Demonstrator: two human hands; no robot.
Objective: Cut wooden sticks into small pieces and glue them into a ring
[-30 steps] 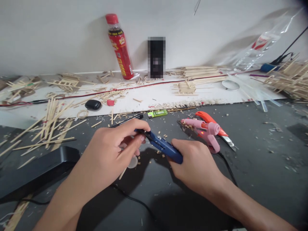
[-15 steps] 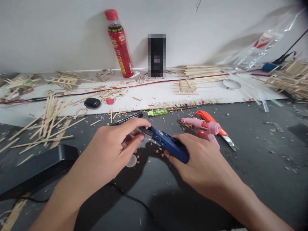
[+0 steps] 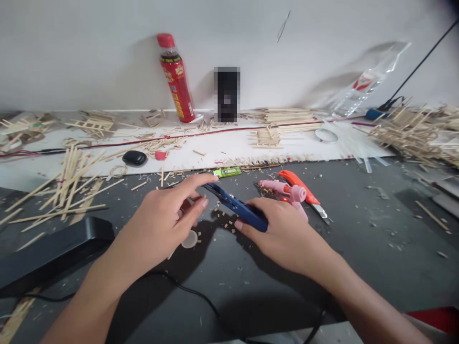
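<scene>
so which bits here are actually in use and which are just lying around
In use:
- blue snips, held in right hand
- left hand, fingers pinched at the blade tips

Lying about:
- pink glue gun
- orange knife
- green lighter
- red bottle

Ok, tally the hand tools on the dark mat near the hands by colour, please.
Blue: 1, the blue cutter, held in the right hand, its tip at the left hand.
Pink: 1, the pink glue gun.
Orange: 1, the orange utility knife.
Green: 1, the green lighter.
Total: 4.
</scene>
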